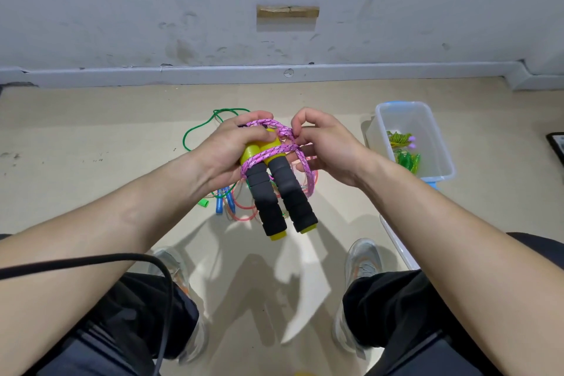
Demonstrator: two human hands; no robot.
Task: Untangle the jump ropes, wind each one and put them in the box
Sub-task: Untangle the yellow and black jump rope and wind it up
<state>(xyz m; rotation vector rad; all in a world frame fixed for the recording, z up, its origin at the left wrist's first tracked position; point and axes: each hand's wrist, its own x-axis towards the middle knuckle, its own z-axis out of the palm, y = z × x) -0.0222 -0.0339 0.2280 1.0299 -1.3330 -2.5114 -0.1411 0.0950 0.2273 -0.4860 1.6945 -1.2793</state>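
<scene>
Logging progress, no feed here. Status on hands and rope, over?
Left hand grips both handles of pink rope. Right hand pinches its cord at the wrap. Box holds one wound green rope. Other ropes tangled on floor below.

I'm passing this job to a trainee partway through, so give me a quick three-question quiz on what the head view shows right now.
1. True or false: the clear plastic box already holds a wound green rope.
2. Which hand grips the two black foam handles of the pink jump rope? A. left hand B. right hand C. neither
3. Fill in: the loose green cord lies on the ____.
Key: 1 true; 2 A; 3 floor.
</scene>
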